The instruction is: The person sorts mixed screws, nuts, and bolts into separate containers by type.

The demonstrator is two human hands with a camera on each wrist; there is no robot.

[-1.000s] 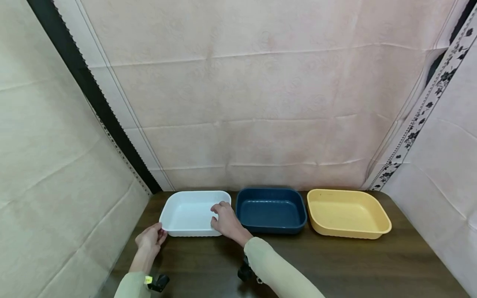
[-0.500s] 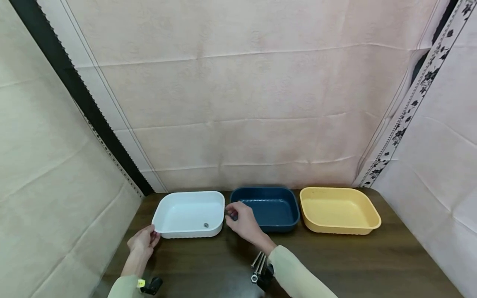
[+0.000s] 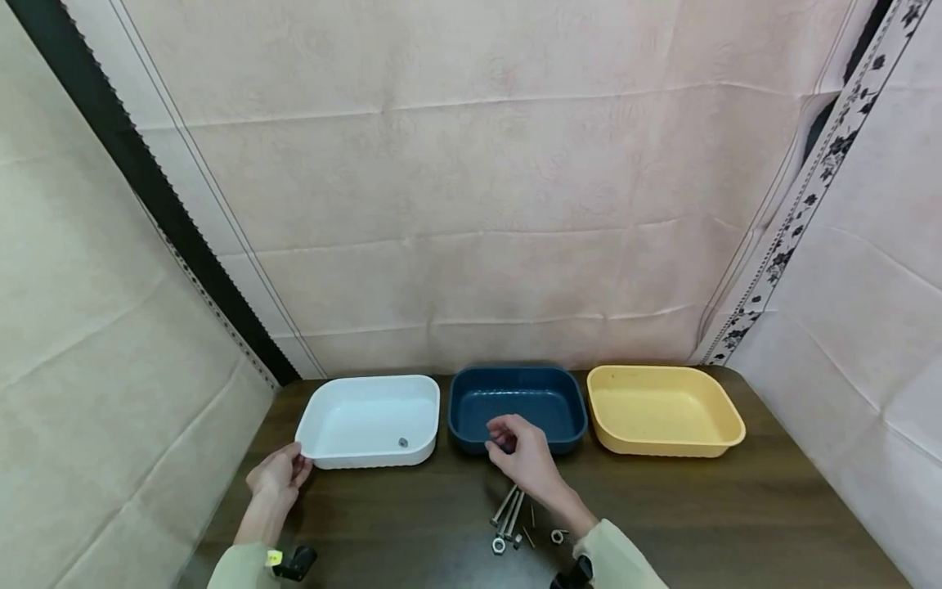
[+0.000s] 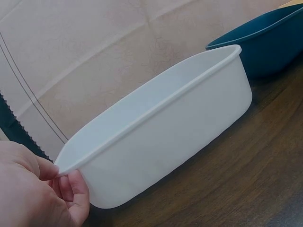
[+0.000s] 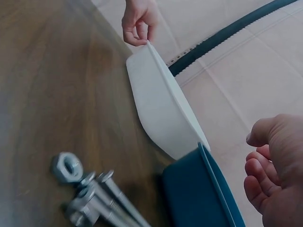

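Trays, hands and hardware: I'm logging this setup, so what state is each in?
White tray: upright, small metal piece inside
Blue tray: upright, partly hidden
Yellow tray: upright, untouched
Left hand: pinching the white tray's rim
Right hand: loosely curled, holding nothing visible
Bolts: lying bunched together
Hex nut: lying near the bolts

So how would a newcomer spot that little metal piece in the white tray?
Start at the dark wooden table and find the white tray, left of the blue tray, its near-left corner pinched by the left hand. On that tray's floor, toward the front right, sits a small grey metal piece. Unlike the bolts lying on the wood, it is inside a tray.
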